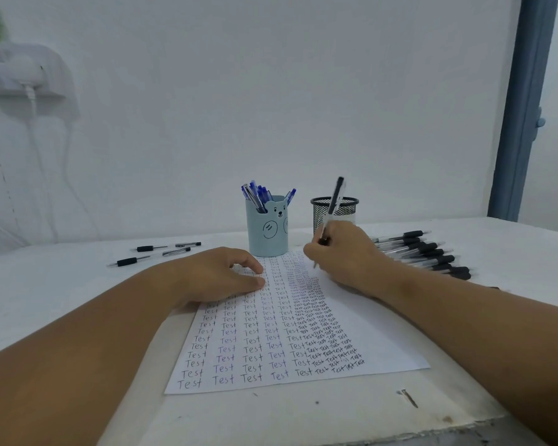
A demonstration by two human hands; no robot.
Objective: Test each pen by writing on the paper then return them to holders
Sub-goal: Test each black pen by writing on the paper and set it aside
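A white paper (pixel 377 342) covered with rows of the handwritten word "Test" lies in the middle of the table. My right hand (pixel 345 255) grips a black pen (pixel 334 201) upright, its tip down on the paper's far right part. My left hand (pixel 219 272) rests on the paper's upper left, fingers loosely curled, holding nothing. Behind the paper stands a light blue bear holder (pixel 266 230) with several blue pens (pixel 258 193). A black mesh holder (pixel 347 210) stands to its right, partly hidden by my right hand.
A pile of several black pens (pixel 429 252) lies on the table to the right of my right hand. Two uncapped black pens (pixel 149 254) and their caps lie at the left. A white wall rises right behind the holders. The table's front edge is chipped.
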